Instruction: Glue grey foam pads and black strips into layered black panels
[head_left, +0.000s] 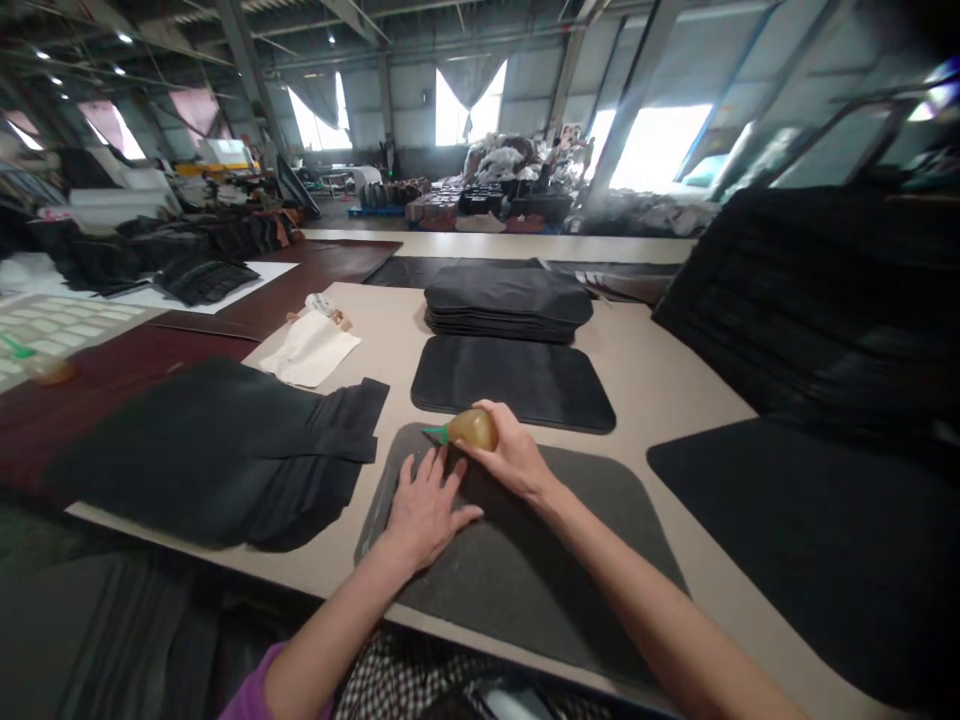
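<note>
A dark grey mat-like sheet [555,560] with rounded corners lies flat before me on the table. My left hand [429,508] rests on its left part, palm down with fingers spread. In my right hand [510,450] is a squeeze bottle [474,429] of yellowish-brown liquid, probably glue, with a green nozzle. The bottle is tilted on its side, its nozzle pointing left near the sheet's far left corner, just beyond my left fingertips. Whether the tip touches the sheet I cannot tell.
Black rounded panels [514,380] lie just beyond the sheet, with a taller stack [508,295] behind. Black cut pieces [307,460] overlap at left, near a cream cloth [311,345]. Large black sheets [817,520] cover the right side. Another green-tipped bottle [49,368] lies far left.
</note>
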